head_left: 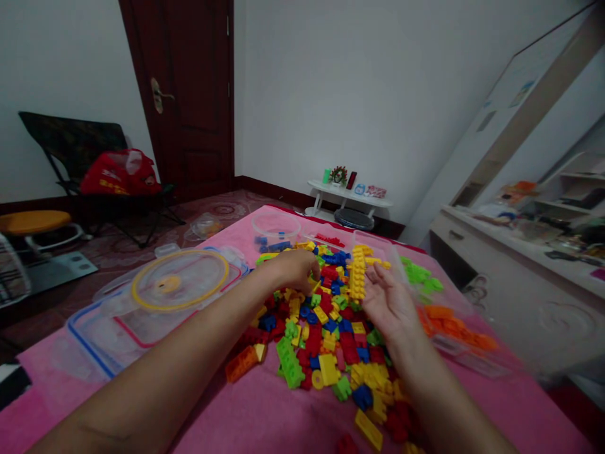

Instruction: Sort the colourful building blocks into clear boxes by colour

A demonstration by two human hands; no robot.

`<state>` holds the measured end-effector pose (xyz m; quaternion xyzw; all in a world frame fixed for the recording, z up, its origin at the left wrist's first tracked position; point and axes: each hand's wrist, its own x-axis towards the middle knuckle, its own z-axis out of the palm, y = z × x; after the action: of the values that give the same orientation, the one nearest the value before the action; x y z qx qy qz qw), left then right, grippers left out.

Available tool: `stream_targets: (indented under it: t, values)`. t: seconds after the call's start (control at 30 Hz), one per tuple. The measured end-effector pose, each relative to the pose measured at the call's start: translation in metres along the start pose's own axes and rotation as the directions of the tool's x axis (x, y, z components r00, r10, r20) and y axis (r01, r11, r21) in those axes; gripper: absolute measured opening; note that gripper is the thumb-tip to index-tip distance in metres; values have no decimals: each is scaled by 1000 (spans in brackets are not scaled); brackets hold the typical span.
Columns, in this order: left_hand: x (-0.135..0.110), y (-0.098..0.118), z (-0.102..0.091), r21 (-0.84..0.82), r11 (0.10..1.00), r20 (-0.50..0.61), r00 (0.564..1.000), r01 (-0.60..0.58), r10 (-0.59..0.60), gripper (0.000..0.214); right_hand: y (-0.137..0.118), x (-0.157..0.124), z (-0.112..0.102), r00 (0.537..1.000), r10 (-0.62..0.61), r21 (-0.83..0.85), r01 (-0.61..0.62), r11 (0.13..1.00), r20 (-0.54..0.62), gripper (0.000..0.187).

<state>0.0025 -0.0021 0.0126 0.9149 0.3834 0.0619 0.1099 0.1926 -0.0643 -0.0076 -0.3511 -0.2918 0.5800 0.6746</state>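
Yellow stack in the right hand, left hand down at the heap

Through the head camera I see both bare hands over a pink cloth (pixel 246 419). The right hand (pixel 388 301) is turned partly palm up, fingers bent around the lower right side of a stack of yellow bricks (pixel 358 274), which it holds upright just above the heap of mixed bricks (pixel 347 343). The left hand (pixel 297 270) is at the far left part of that heap, knuckles up and fingers curled downward; yellow pieces sit at its fingertips, but I cannot tell from here whether it grips one.

The heap spreads between the two forearms in red, yellow, blue and green. At its near left edge I make out a long green brick (pixel 290 364) and, beside it, an orange brick (pixel 241 364). Over on the right, orange bricks (pixel 456 328) lie in a clear container, with green bricks (pixel 422 275) beyond them. To the left, a yellow-rimmed round lid (pixel 193 280) rests over other clear lids.
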Motion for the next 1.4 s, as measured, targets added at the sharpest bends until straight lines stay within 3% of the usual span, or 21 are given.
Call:
stream_targets:
  t: [0.1,0.27,0.4,0.53,0.63,0.73,0.8,0.9,1.0,1.13,1.27,1.4]
  values:
    - [0,10,5,136,990,-22,999,33,-30,39,-1,0,0,993,109,92,-103,990,-54,12]
    - [2,16,11,169,984,-30,999,49,-45,27,4,-5,2,995,97,-114,-95,989,9,16]
    - [5,9,8,38,996,-96,992,80,-76,22,4,-10,2,999,25,-179,-19,984,28,19]
    - [9,0,2,-247,969,-190,979,23,-71,22,1,-11,3,1000,1,-204,-4,979,-14,22]
    - [11,1,-3,-518,852,-264,962,-75,-75,24,2,-11,4,998,21,-139,-28,990,-56,17]
    - [11,10,-9,-756,633,-288,953,-168,-91,26,8,-11,7,995,72,-39,-75,996,-68,12]
    - [9,18,-12,-836,514,-293,949,-194,-119,27,12,-13,9,993,107,-17,-108,994,-60,15]
    - [5,29,-14,-871,444,-308,938,-211,-159,29,15,-19,15,990,138,32,-138,990,-13,20]
    - [5,33,-11,-834,505,-337,929,-220,-152,29,14,-26,21,984,157,112,-166,980,84,25]
    - [8,34,-6,-631,728,-443,895,-267,-55,25,10,-30,25,962,199,189,-233,954,184,23]
    - [7,40,-3,-409,852,-460,880,-326,116,25,7,-26,24,975,170,274,-203,940,141,17]
    - [3,49,-1,-257,891,-416,875,-374,248,28,9,-20,23,989,137,307,-149,940,62,12]
